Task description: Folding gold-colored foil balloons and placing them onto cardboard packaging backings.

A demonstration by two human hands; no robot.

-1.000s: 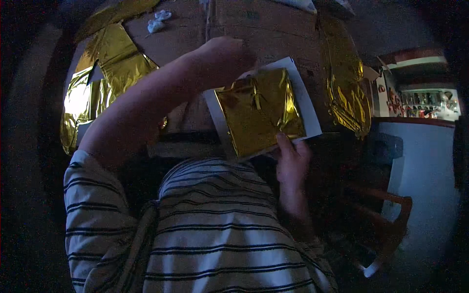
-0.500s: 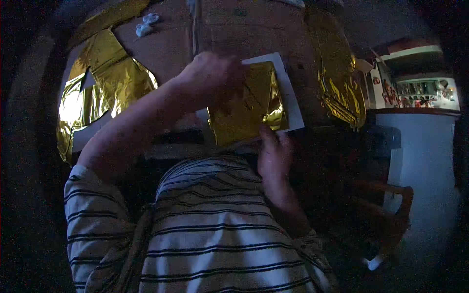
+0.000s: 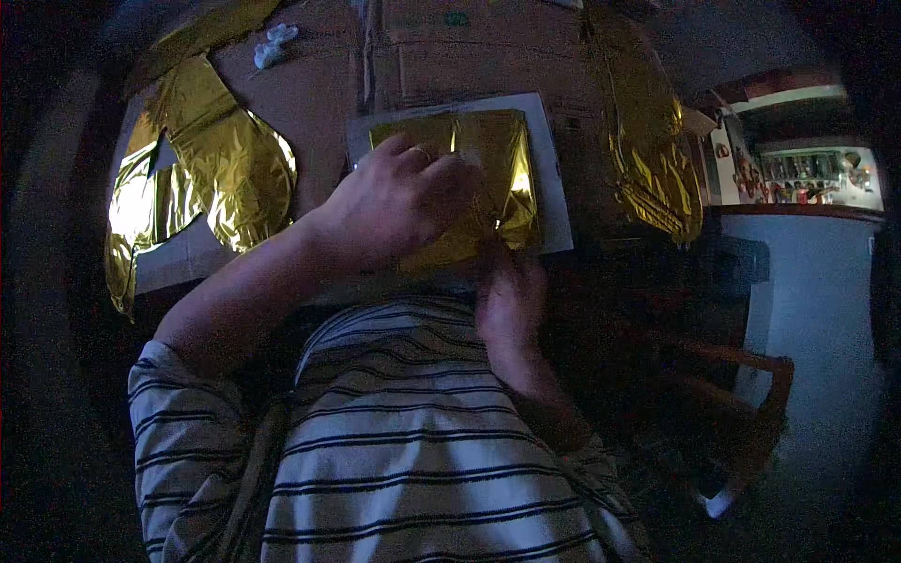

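Note:
A white board (image 3: 556, 206) lies on the brown cardboard in front of me, with a sheet of shiny gold foil (image 3: 502, 131) over most of it. The foil is creased near its right side and lower edge. My left hand (image 3: 399, 202) is above the foil, its fingers curled together over the middle; a pale bit may show at the fingertips, too blurred to name. At the near edge of the board, my right hand (image 3: 511, 296) grips with thumb and fingers, its tips in shadow against the foil.
Brown cardboard (image 3: 526, 56) covers the work surface. Cut gold foil (image 3: 211, 131) lies at the left, and more crumpled foil (image 3: 648, 141) hangs over the right edge. Small whitish crumpled pieces (image 3: 274, 47) sit at the far left. A wooden chair (image 3: 774, 394) stands to the right.
My left hand has come nearer and lower over the foil, uncovering the board's far left corner. The board and my right hand have shifted slightly left.

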